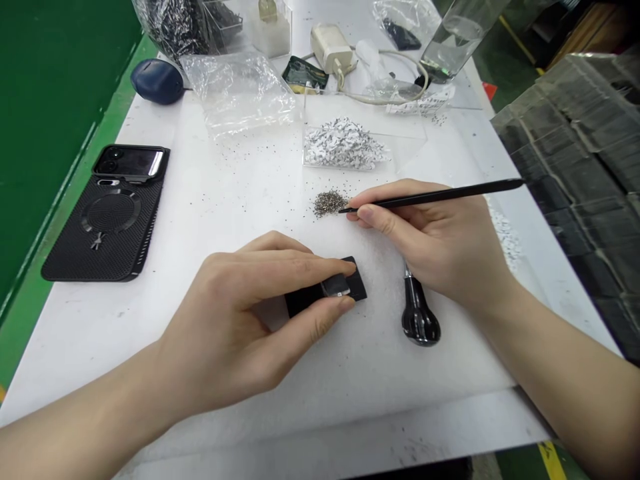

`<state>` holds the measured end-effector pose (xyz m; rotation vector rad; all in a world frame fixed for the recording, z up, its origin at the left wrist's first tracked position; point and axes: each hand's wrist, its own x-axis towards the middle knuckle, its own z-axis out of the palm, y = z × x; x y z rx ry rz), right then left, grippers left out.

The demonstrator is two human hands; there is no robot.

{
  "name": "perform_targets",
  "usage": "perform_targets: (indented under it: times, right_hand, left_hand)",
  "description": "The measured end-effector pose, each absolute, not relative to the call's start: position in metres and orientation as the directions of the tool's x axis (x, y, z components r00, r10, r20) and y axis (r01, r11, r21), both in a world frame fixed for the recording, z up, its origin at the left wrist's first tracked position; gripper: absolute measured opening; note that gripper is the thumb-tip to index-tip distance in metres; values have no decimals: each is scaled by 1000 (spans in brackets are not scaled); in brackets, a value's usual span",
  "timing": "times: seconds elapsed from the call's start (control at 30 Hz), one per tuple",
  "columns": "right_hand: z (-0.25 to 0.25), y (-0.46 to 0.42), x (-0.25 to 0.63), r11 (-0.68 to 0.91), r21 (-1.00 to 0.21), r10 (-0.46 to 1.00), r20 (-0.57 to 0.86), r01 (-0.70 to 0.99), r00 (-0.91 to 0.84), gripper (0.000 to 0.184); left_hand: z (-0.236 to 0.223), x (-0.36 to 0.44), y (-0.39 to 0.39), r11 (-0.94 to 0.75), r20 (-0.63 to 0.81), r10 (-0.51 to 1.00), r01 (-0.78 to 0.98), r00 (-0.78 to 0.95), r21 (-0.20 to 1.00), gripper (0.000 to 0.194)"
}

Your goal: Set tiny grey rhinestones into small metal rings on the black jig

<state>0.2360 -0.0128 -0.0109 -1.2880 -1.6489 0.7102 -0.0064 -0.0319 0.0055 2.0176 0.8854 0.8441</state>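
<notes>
My left hand pinches a small dark piece with a shiny end between thumb and fingers. That piece sits on a flat black block, partly hidden under my fingers. In my right hand is a pair of slim black tweezers, gripped like a pen. Their tip touches the edge of a heap of tiny metallic bits, perhaps screws; they are too small to tell. Below my right wrist lies a tool with a glossy black bulb handle, its metal shank partly covered by the hand.
A clear tray of small white pieces stands behind the heap. More white pieces lie right of my right hand. A black-cased phone lies left. Plastic bags, a white charger and a dark blue rounded object are farther back.
</notes>
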Motion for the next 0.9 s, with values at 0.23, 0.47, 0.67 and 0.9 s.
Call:
perform_targets:
  times: [0.23, 0.47, 0.67, 0.9]
  right_hand:
    - [-8, -14, 238, 249, -872, 964, 267, 421, -17, 9]
    - [-9, -13, 241, 217, -894, 974, 227, 392, -19, 2]
    - [-9, -13, 242, 244, -883, 967, 254, 402, -28, 5]
    - [-10, -12, 241, 263, -875, 963, 266, 407, -50, 9]
  left_hand:
    - [2, -9, -32, -468, 270, 802, 281, 532, 838, 23]
    - [3, -9, -31, -467, 272, 803, 276, 531, 840, 24]
    - [3, -8, -31, -466, 266, 803, 283, 533, 838, 24]
    - [0, -10, -33, -465, 276, 806, 273, 523, 842, 24]
